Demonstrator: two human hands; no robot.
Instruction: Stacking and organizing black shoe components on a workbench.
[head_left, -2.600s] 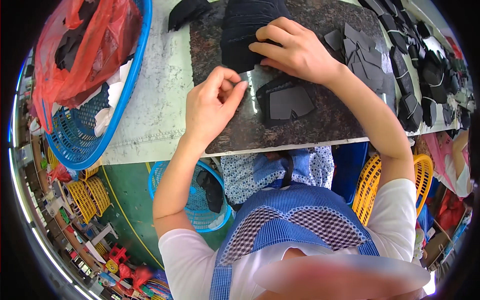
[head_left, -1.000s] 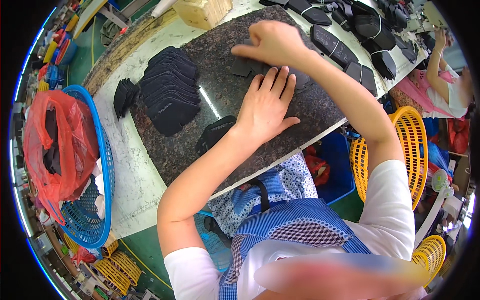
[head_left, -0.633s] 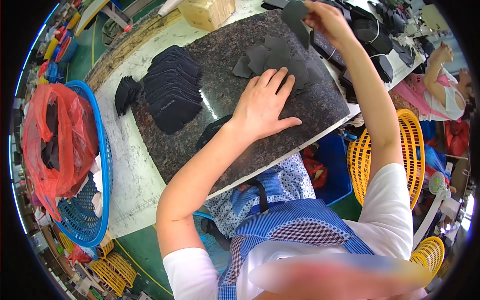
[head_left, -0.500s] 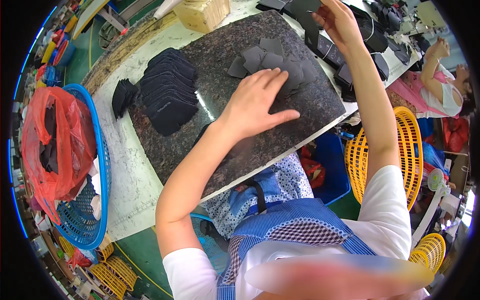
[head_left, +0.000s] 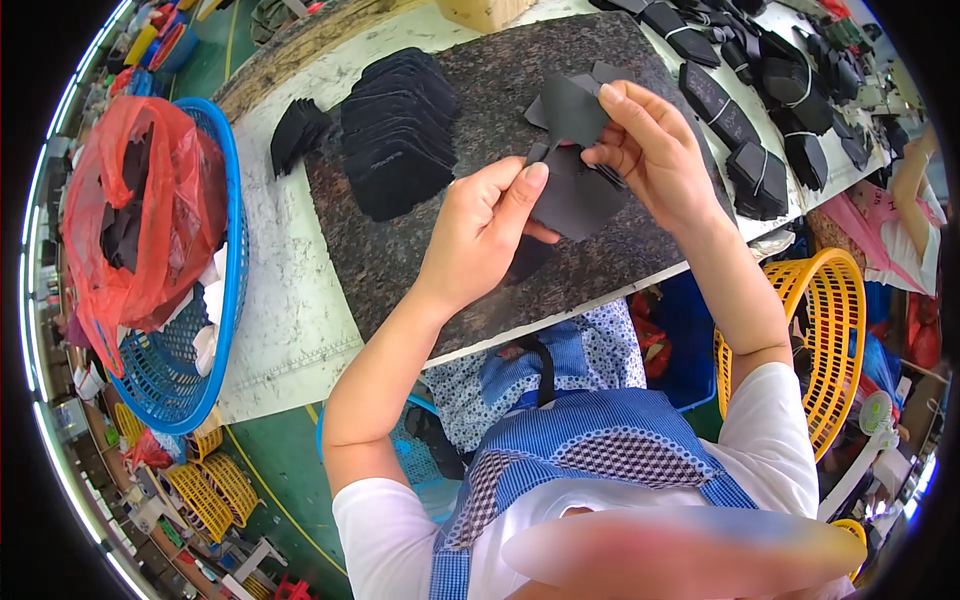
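Above the dark stone slab [head_left: 500,70], my two hands are close together over a loose pile of flat dark grey cut pieces [head_left: 575,205]. My right hand [head_left: 660,155] pinches a dark grey cut piece [head_left: 574,112] between thumb and fingers, its broad end standing up. My left hand [head_left: 480,225] is closed, thumb on forefinger, at the lower end of that piece, where a small dark tip shows. Fingers hide how the ends meet. A fanned stack of black pieces [head_left: 395,140] lies on the slab, left of my hands.
A smaller black stack [head_left: 296,135] lies at the slab's left edge. A blue basket [head_left: 238,270] with a red plastic bag [head_left: 150,210] stands at the left. Tied black bundles [head_left: 757,180] lie at the right, with a yellow basket [head_left: 850,350] below. Another person's arm [head_left: 912,190] shows far right.
My right hand has come back from the bundles at the far right to the pile, with a dark piece in it. My left hand, spread over the pile before, has closed beside it.
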